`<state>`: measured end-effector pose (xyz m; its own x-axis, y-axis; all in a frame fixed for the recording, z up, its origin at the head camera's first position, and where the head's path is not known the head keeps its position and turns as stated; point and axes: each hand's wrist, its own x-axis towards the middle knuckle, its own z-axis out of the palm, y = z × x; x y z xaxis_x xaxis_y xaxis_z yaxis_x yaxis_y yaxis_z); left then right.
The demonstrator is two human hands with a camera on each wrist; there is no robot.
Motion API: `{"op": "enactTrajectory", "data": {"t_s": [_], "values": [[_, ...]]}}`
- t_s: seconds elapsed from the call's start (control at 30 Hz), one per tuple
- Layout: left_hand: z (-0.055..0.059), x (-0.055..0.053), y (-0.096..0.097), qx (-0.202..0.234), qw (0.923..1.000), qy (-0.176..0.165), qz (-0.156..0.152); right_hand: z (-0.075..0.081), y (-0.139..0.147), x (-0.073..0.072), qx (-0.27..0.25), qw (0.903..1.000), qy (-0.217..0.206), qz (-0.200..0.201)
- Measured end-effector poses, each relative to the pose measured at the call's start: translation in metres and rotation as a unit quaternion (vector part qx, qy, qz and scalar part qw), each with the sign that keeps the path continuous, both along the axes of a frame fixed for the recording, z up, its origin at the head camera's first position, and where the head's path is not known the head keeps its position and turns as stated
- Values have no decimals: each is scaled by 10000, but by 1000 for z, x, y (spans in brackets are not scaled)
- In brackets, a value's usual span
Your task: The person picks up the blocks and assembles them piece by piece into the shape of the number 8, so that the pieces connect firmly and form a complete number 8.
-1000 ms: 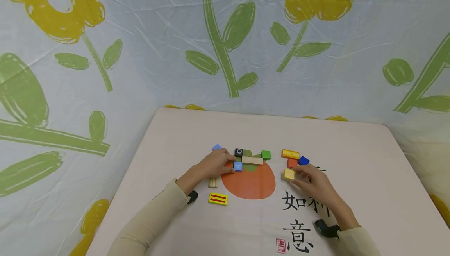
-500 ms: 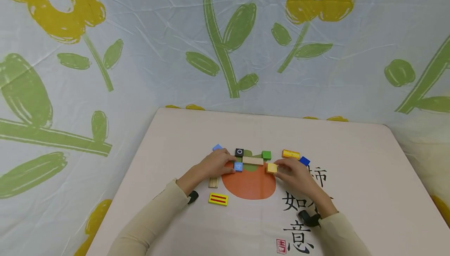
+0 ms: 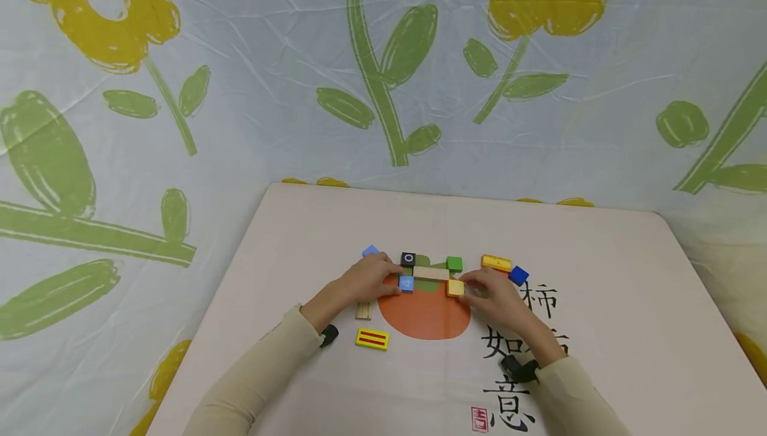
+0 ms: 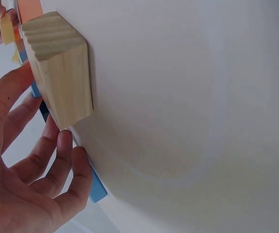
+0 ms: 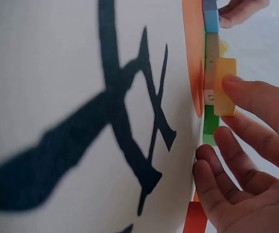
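Observation:
My left hand [image 3: 369, 279] holds a light blue cube [image 3: 406, 283] marked 4, thumb and forefinger at its left side. My right hand [image 3: 494, 295] pinches a yellow block [image 3: 455, 288] between thumb and forefinger, at the right end of a plain wooden bar [image 3: 431, 273]. In the right wrist view the yellow block [image 5: 225, 87] overlaps the bar, its other fingers loosely bent near a green block [image 5: 210, 120]. A black cube [image 3: 408, 259] with a white ring is behind the light blue cube, and the green cube [image 3: 454, 263] is behind the bar's right end.
Right of the bar lie a yellow-orange block [image 3: 496, 263] and a dark blue cube [image 3: 518, 275]; a red block [image 5: 195, 218] is by the right hand. At left are another light blue block [image 3: 371, 250], a ridged wooden block [image 3: 363, 311] and a red-striped yellow block [image 3: 372, 339].
My right hand has carried the yellow block left, from beside the red block to the bar's right end. The left hand stays at the light blue cube.

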<state>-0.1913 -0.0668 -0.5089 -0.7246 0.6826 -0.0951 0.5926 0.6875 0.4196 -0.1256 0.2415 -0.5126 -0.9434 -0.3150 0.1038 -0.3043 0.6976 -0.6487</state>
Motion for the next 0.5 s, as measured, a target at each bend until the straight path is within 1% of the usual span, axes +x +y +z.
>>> {"op": "enactTrajectory", "data": {"t_s": [0.23,0.5], "values": [[0,0,0,42,10000,-32,-14,-2,0,0,64,10000,-3,48],[0,0,0,-18,10000,-33,13,-5,0,-2,251,9996,-100,14]]}}
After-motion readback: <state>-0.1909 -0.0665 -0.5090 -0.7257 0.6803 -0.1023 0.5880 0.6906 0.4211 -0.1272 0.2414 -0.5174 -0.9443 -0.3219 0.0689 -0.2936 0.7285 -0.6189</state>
